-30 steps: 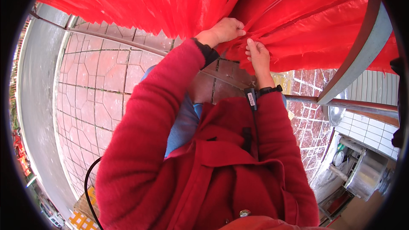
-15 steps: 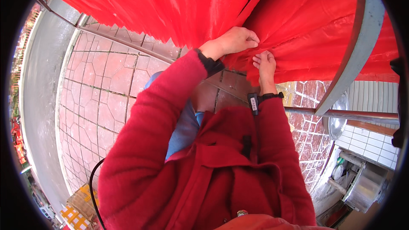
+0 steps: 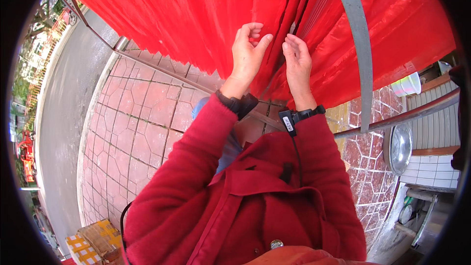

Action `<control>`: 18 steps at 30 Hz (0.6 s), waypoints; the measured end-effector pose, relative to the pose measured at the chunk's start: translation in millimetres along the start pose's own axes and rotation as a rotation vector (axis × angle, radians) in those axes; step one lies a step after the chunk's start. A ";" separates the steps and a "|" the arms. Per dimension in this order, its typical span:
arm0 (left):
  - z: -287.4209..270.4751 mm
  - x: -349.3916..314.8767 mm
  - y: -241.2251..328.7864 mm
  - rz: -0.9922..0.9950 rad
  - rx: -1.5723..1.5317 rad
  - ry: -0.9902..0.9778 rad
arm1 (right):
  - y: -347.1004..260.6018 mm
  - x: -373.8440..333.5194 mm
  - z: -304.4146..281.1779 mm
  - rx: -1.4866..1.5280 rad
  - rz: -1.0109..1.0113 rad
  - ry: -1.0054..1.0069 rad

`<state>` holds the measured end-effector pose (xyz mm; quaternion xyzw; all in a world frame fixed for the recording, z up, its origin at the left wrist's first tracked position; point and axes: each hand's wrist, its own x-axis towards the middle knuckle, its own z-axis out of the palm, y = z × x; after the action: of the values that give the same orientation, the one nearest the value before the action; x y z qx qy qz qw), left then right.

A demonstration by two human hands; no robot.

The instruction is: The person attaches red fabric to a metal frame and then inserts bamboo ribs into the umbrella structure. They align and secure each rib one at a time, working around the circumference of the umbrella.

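A large glossy red pleated sheet [image 3: 186, 14] hangs in front of me, its lower edge zigzagged. Dark, narrow gaps run between the folds near its middle. Over the left side of these folds is my left hand [image 3: 247, 55], thumb and fingers apart and slightly curled, with nothing visible in it. My right hand [image 3: 298, 66] faces it across the gaps, palm turned inward, fingers loosely bent and the thumb apart, also holding nothing visible. Whether either hand touches the sheet, I cannot tell. A dark band with a small device is on each wrist.
A curved grey strip [image 3: 360, 44] crosses the sheet at right, meeting a metal rail [image 3: 392, 123]. Another thin rail [image 3: 167, 71] runs low at left, above pink paving [image 3: 132, 118]. Taped cardboard boxes [image 3: 100, 239] sit lower left. A metal basin [image 3: 401, 148] and white bucket [image 3: 408, 84] stand right.
Both hands have come away from the bunched folds; the left has moved up and left and opened. The folds now fan apart with gaps showing, and the view has shifted.
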<state>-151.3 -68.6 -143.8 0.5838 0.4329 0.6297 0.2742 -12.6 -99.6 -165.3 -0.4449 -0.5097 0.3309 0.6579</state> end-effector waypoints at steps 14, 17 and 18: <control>18.3 25.0 -13.9 0.006 0.216 -0.139 | 2.9 54.1 9.2 -0.460 -0.028 0.211; 12.8 28.7 -22.2 -0.088 0.171 -0.126 | 11.3 54.7 -6.4 -0.302 -0.022 0.273; 10.2 31.3 -25.4 -0.094 0.141 -0.105 | 14.1 55.0 -12.3 -0.259 0.024 0.295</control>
<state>-150.6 -27.6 -150.8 0.6129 0.4879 0.5529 0.2839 13.9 -48.3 -158.7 -0.5758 -0.4406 0.2016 0.6586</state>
